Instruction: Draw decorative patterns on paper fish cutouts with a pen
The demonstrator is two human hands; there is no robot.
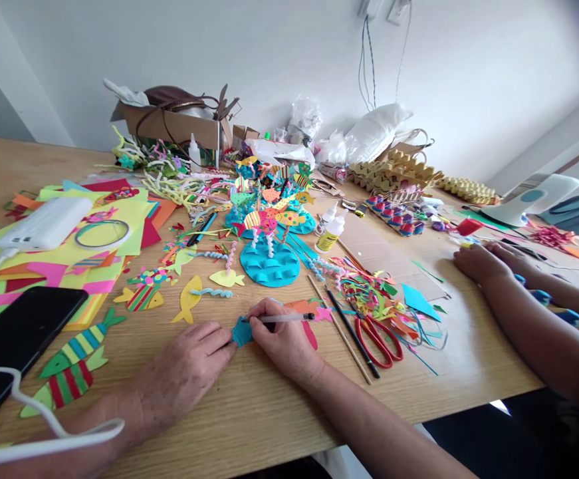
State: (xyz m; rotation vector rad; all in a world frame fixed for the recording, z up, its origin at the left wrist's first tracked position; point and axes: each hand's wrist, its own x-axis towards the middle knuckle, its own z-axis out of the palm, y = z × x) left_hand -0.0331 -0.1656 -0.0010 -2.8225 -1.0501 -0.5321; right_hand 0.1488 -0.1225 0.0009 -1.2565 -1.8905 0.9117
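Note:
A small blue paper piece (pixel 241 332) lies on the table between my hands. My left hand (pixel 189 366) holds its left edge under closed fingertips. In my right hand (pixel 284 339) is a pen (pixel 289 318), gripped in a pinch with its tip end at the blue piece. Just beyond my right hand lie an orange paper piece (pixel 300 307) and a pink star (pixel 324 313). Left of the hands are a yellow paper fish (pixel 188 301) and a striped fish (pixel 144 297). Red-handled scissors (pixel 379 340) lie to the right, beside a black pencil (pixel 353 335).
Ahead stands a blue round base (pixel 270 263) with paper fish on fuzzy stems, near a glue bottle (pixel 330 234). A black phone (pixel 24 339), a white cable (pixel 34 406) and coloured sheets (pixel 134 219) lie left. Another person's arms (pixel 523 299) reach in from the right.

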